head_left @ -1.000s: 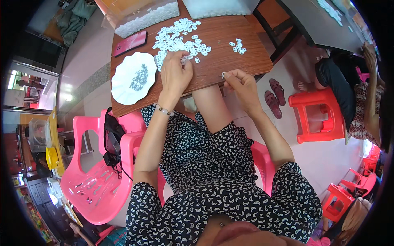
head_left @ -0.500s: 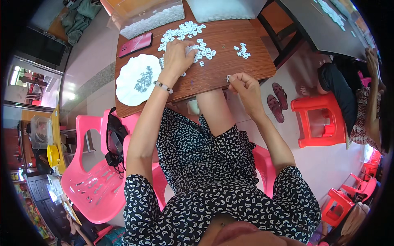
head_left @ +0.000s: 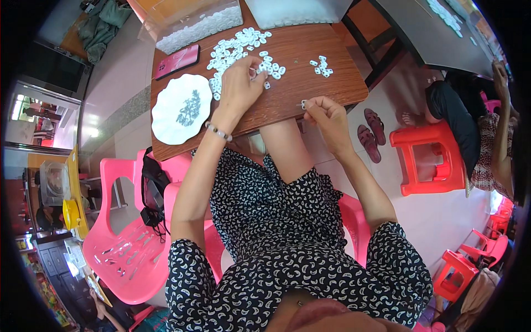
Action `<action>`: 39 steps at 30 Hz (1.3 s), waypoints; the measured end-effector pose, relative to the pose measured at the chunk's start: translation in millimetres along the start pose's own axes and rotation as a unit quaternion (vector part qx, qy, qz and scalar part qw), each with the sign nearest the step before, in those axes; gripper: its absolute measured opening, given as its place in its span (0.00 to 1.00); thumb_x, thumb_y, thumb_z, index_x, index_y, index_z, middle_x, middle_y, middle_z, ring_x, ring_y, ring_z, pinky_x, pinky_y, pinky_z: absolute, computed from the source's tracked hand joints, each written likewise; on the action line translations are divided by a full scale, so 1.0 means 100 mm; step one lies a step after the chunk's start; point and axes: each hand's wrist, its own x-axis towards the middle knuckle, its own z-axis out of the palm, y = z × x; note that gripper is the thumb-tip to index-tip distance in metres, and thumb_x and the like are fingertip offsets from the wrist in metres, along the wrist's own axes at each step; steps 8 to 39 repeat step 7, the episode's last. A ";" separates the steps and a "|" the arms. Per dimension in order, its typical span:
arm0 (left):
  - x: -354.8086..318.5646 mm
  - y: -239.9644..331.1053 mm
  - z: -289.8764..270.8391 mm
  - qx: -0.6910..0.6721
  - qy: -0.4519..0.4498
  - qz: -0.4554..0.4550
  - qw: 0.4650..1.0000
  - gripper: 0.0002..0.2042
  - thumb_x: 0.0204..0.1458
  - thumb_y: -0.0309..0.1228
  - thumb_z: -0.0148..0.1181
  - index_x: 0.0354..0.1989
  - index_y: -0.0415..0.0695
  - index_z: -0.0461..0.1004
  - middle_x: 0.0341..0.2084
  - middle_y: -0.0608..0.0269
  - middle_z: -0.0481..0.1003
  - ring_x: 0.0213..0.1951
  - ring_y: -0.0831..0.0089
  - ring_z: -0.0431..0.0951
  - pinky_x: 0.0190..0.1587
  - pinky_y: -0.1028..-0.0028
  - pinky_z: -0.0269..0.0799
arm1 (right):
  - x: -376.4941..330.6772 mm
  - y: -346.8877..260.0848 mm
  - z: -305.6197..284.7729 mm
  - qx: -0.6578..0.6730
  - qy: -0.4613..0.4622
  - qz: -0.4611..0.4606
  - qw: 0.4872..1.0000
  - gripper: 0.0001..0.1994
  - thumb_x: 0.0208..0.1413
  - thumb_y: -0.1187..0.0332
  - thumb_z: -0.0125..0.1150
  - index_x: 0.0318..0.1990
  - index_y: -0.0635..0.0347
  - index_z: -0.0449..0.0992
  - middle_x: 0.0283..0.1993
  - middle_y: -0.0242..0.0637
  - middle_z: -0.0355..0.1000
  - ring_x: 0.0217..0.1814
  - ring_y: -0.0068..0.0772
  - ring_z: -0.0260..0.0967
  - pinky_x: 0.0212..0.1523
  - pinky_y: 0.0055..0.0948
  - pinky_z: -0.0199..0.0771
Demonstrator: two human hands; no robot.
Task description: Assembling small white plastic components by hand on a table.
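Observation:
At the right part of the table's near edge, my right hand pinches a small white plastic piece with a thin metal pin sticking out to its left. My left hand, a beaded bracelet on its wrist, is over the near side of a spread pile of white two-hole plastic pieces. Its thumb and forefinger close on one white piece at the pile's right side. Left of that hand lies a white scalloped plate with a heap of thin grey metal pins.
A small cluster of white pieces lies at the table's right. Behind the pile stand two clear bins of white parts. A pink phone rests at the far left. A red stool and sandals are on the floor.
My left hand has drawn slightly toward me and right from the pile, its fingertips now together on a piece. My right hand keeps its pinch. The whole view has shifted a little.

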 end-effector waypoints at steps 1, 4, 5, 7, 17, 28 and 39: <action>-0.08 0.08 -0.02 -0.044 -0.002 -0.015 0.999 0.13 0.46 0.30 0.66 0.39 0.39 0.76 0.28 0.56 0.78 0.28 0.72 0.77 0.31 0.75 0.72 | -0.01 -0.02 0.00 0.005 -0.004 0.004 1.000 0.08 0.58 0.67 0.58 0.33 0.63 0.74 0.25 0.27 0.71 0.27 0.12 0.63 0.28 0.15 0.62; -0.34 0.30 -0.02 -0.165 -0.004 -0.069 0.984 0.12 0.47 0.25 0.65 0.41 0.36 0.76 0.27 0.66 0.77 0.27 0.85 0.72 0.30 0.84 0.69 | -0.01 -0.01 0.01 0.013 -0.008 0.009 1.000 0.08 0.58 0.65 0.57 0.33 0.61 0.74 0.26 0.26 0.70 0.28 0.13 0.62 0.31 0.16 0.61; -0.41 0.35 -0.02 -0.193 -0.006 -0.081 0.978 0.12 0.47 0.25 0.65 0.41 0.36 0.76 0.27 0.67 0.76 0.28 0.86 0.72 0.30 0.85 0.68 | -0.01 -0.01 0.01 0.016 -0.009 0.007 1.000 0.08 0.58 0.65 0.58 0.33 0.61 0.74 0.26 0.26 0.70 0.28 0.13 0.62 0.32 0.16 0.61; -0.55 0.30 0.11 -0.277 0.017 -0.078 0.957 0.12 0.48 0.27 0.64 0.41 0.37 0.77 0.26 0.63 0.78 0.25 0.83 0.74 0.30 0.82 0.71 | -0.01 -0.01 0.02 0.019 -0.008 0.012 1.000 0.09 0.57 0.64 0.58 0.33 0.62 0.74 0.26 0.26 0.70 0.28 0.14 0.62 0.32 0.17 0.62; -0.55 0.30 0.11 -0.277 0.017 -0.078 0.957 0.12 0.48 0.27 0.64 0.41 0.37 0.77 0.26 0.63 0.78 0.25 0.83 0.74 0.30 0.82 0.71 | -0.01 -0.01 0.02 0.019 -0.008 0.012 1.000 0.09 0.57 0.64 0.58 0.33 0.62 0.74 0.26 0.26 0.70 0.28 0.14 0.62 0.32 0.17 0.62; -0.55 0.30 0.11 -0.277 0.017 -0.078 0.957 0.12 0.48 0.27 0.64 0.41 0.37 0.77 0.26 0.63 0.78 0.25 0.83 0.74 0.30 0.82 0.71 | -0.01 -0.01 0.02 0.019 -0.008 0.012 1.000 0.09 0.57 0.64 0.58 0.33 0.62 0.74 0.26 0.26 0.70 0.28 0.14 0.62 0.32 0.17 0.62; -0.55 0.30 0.11 -0.277 0.017 -0.078 0.957 0.12 0.48 0.27 0.64 0.41 0.37 0.77 0.26 0.63 0.78 0.25 0.83 0.74 0.30 0.82 0.71 | -0.01 -0.01 0.02 0.019 -0.008 0.012 1.000 0.09 0.57 0.64 0.58 0.33 0.62 0.74 0.26 0.26 0.70 0.28 0.14 0.62 0.32 0.17 0.62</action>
